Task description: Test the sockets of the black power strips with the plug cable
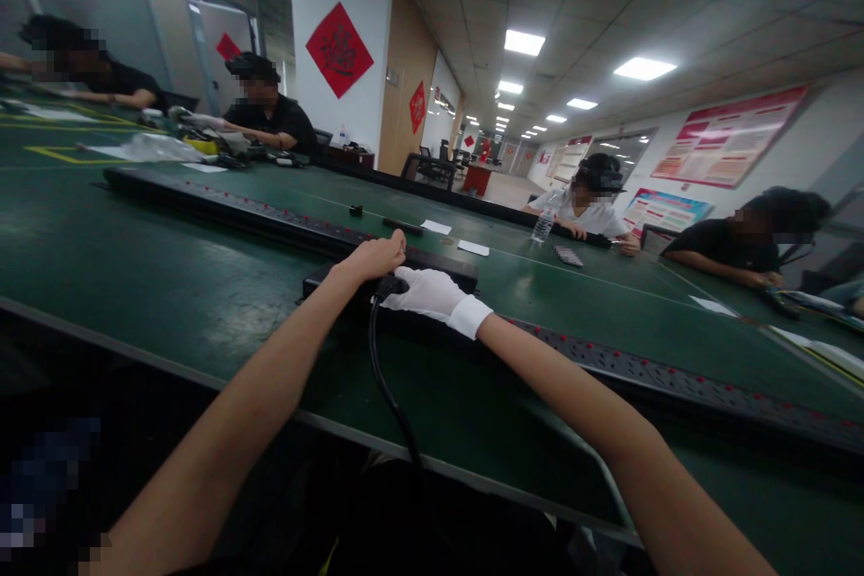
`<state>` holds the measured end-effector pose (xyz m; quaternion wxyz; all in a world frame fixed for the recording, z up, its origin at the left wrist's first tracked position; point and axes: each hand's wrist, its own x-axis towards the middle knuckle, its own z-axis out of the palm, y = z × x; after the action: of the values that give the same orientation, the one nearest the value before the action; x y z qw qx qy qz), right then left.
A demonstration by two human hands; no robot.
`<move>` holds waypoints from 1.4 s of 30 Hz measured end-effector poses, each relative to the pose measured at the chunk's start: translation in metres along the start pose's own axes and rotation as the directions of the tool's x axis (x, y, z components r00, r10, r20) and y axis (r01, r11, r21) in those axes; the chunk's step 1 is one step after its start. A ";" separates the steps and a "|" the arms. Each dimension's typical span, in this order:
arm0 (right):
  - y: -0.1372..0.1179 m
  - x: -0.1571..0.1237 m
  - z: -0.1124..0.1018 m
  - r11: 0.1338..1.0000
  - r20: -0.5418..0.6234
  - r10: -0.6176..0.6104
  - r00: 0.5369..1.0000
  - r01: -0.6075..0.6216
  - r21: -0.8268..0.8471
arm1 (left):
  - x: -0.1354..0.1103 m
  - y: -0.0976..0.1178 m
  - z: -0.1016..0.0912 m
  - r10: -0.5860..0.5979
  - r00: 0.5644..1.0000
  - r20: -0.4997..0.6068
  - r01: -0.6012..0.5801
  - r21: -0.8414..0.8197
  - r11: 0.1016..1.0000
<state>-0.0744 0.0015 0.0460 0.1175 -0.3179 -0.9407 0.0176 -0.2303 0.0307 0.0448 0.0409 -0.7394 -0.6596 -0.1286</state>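
My right hand [432, 295], in a white glove, grips the black plug [390, 288] of a thick power cord [378, 360] that hangs over the table's near edge. Just beyond it my bare left hand [379, 257] is closed, thumb and fingers pressed together; anything inside them is hidden. Both hands are over a black bar [465, 273]. Behind my left hand lies a long black power strip [270, 214] with rows of red dots. Another such strip [648, 373] stretches off to the right.
A small black part [355, 211], a dark stick-like piece [403, 226] and white paper slips [473, 247] lie on the green table [202, 306]. A clear bottle [544, 220] stands farther back. Several co-workers sit around the table, one in a white shirt [598, 216].
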 end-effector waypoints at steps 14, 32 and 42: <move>0.003 0.001 0.002 0.999 -0.030 -0.044 0.999 0.043 -0.025 | 0.002 -0.002 0.002 0.015 1.000 0.011 -0.015 0.040 0.999; 0.004 0.002 0.003 0.999 -0.012 -0.035 0.999 0.035 -0.001 | -0.002 -0.001 -0.002 0.046 0.999 0.023 -0.047 0.046 0.998; 0.002 0.001 0.002 1.000 -0.031 -0.029 0.999 0.029 -0.008 | -0.003 -0.001 -0.004 0.034 0.999 0.034 -0.034 0.005 0.999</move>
<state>-0.0744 0.0041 0.0440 0.1314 -0.3050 -0.9432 0.0074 -0.2322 0.0268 0.0478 0.0338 -0.7526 -0.6478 -0.1135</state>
